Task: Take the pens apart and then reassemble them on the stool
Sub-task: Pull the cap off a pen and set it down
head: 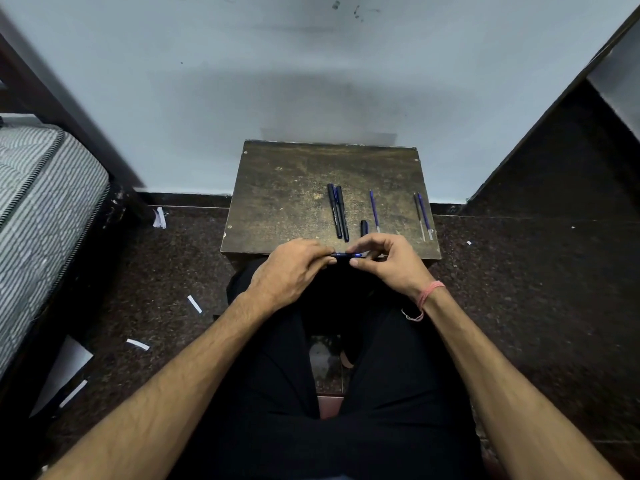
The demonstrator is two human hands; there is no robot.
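We are sitting at a dark, worn stool (287,188) pushed against a pale wall (311,81). We are holding a blue pen (344,255) level, just over the stool's near edge. Our left hand (291,271) is pinching the pen's left end, fingers (327,252) curled round it. Our right hand (388,261) is pinching the right end, thumb below and fingertips on top, other fingers arching loosely. Both sets of fingers are clamped on the pen; only a short middle piece is showing, so we cannot tell if it is coming apart.

Lying on the stool top: two dark pens (338,211) side by side, touching, pointing away from us. Just right of them, a short black cap (364,228), near our right hand. Beside it, a thin blue refill (374,211). Well right, near the stool's right edge, two more refills (423,216) lying close together, one dark and one blue.

A pink thread band (427,292) is circling our right wrist. Black trousers (277,393) are covering our legs. White paper scraps (194,304) are lying on the dark speckled floor (519,289) to our left. A striped mattress (41,202) is showing at far left.
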